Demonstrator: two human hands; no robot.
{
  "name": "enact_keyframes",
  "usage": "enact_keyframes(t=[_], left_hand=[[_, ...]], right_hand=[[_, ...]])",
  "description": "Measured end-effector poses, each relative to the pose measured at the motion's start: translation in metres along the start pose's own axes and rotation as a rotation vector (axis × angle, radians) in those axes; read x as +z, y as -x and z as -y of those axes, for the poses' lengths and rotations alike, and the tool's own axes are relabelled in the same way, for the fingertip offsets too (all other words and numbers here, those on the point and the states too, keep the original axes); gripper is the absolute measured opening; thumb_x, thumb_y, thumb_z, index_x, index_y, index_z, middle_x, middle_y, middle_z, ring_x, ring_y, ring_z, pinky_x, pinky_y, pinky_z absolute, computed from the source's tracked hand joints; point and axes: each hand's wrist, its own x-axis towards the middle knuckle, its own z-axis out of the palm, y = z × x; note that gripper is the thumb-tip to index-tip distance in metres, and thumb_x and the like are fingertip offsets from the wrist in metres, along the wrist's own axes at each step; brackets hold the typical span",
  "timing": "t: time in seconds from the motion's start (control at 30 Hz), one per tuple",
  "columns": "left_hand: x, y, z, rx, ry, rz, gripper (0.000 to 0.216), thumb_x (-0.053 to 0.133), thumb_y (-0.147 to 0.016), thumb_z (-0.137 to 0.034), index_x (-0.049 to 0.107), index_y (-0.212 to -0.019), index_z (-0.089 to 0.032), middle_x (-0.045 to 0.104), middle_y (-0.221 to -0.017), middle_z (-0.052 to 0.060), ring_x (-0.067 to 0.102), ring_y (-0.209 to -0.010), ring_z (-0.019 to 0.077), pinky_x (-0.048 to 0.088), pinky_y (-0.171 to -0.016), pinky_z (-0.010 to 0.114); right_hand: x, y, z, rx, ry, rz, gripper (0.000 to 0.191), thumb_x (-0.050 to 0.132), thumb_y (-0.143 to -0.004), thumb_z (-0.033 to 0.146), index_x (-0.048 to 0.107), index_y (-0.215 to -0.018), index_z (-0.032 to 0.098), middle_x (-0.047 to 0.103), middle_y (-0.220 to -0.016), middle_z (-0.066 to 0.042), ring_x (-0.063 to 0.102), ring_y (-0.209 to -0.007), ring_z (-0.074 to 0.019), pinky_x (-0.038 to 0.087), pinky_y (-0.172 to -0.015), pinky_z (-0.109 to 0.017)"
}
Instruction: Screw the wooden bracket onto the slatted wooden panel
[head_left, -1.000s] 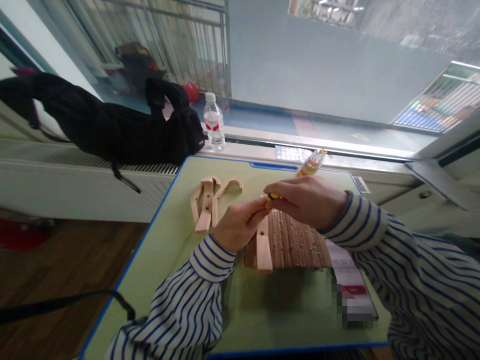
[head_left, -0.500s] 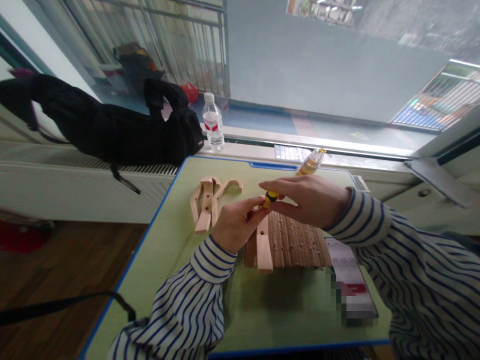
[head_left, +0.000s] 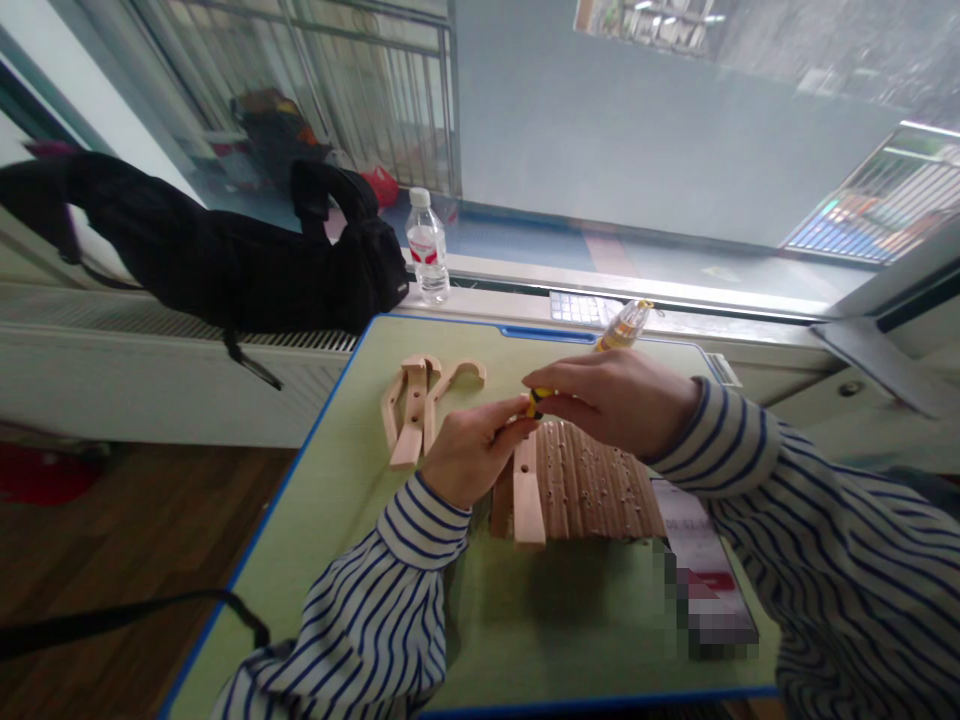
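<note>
My right hand [head_left: 611,398] grips the yellow-and-black handle of a small screwdriver [head_left: 535,399] from above, over the far end of a wooden slatted panel [head_left: 592,485]. My left hand [head_left: 471,450] pinches the tool's lower part and rests against a pale wooden hook piece [head_left: 528,490] lying on the panel's left edge. The tool's tip is hidden between my fingers. Both sleeves are blue-and-white striped.
Several loose wooden hook pieces [head_left: 420,400] lie to the left on the green desk [head_left: 337,500]. A paper sheet [head_left: 697,545] lies right of the panel. A small amber bottle [head_left: 624,325], a water bottle [head_left: 427,248] and a black bag [head_left: 225,260] sit by the window sill.
My right hand's fingers lifted and spread half a second ago, showing more of the handle, and have now closed over it again. The left hand stayed put.
</note>
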Motion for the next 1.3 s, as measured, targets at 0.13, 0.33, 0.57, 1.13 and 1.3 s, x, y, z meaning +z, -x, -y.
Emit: enact_keyframes(t=[0.13,0.33,0.57,1.13,1.3], left_hand=[[-0.0004,-0.0004,0.0007,0.006,-0.001,0.027,0.025,0.055,-0.084,-0.030,0.064,-0.105,-0.019,0.069,-0.078,0.001,0.061,-0.063,0.0111,0.047,-0.064,0.022],[-0.0011,-0.0014,0.0003,0.011,0.000,0.038,0.026,0.052,-0.086,-0.030,0.062,-0.107,-0.018,0.070,-0.084,0.002,0.062,-0.067,0.0119,0.048,-0.064,0.022],[0.0002,-0.0005,-0.0023,0.025,-0.064,-0.015,0.027,0.056,-0.083,-0.030,0.061,-0.107,-0.018,0.062,-0.064,-0.002,0.054,-0.053,0.0086,0.044,-0.054,0.020],[0.0081,0.0030,0.0038,0.048,-0.100,-0.117,0.023,0.061,-0.079,-0.036,0.065,-0.094,-0.018,0.065,-0.072,0.000,0.054,-0.057,0.0099,0.043,-0.054,0.022],[0.0078,0.0028,0.0025,0.043,-0.099,-0.085,0.022,0.060,-0.080,-0.034,0.065,-0.096,-0.019,0.066,-0.073,0.001,0.056,-0.061,0.0112,0.043,-0.057,0.023]], right_hand=[[0.0019,0.0003,0.0000,0.043,0.007,-0.006,0.030,0.039,-0.089,0.029,0.058,-0.107,0.017,0.065,-0.092,-0.007,0.059,-0.079,-0.0150,0.040,-0.067,-0.027],[0.0038,0.0013,0.0005,0.085,0.024,-0.034,0.034,0.037,-0.089,0.036,0.059,-0.106,0.016,0.065,-0.088,-0.008,0.059,-0.076,-0.0153,0.039,-0.064,-0.028],[0.0034,-0.0021,0.0012,0.091,0.020,-0.033,0.032,0.038,-0.088,0.035,0.058,-0.106,0.016,0.065,-0.087,-0.008,0.059,-0.074,-0.0147,0.039,-0.064,-0.027],[0.0001,-0.0020,-0.0034,-0.090,-0.131,0.010,0.028,0.043,-0.087,0.021,0.057,-0.111,0.014,0.064,-0.106,-0.008,0.059,-0.093,-0.0145,0.043,-0.078,-0.027],[0.0010,-0.0037,-0.0047,-0.055,-0.105,0.009,0.025,0.044,-0.087,0.025,0.060,-0.105,0.016,0.066,-0.098,-0.006,0.060,-0.084,-0.0139,0.042,-0.071,-0.026]])
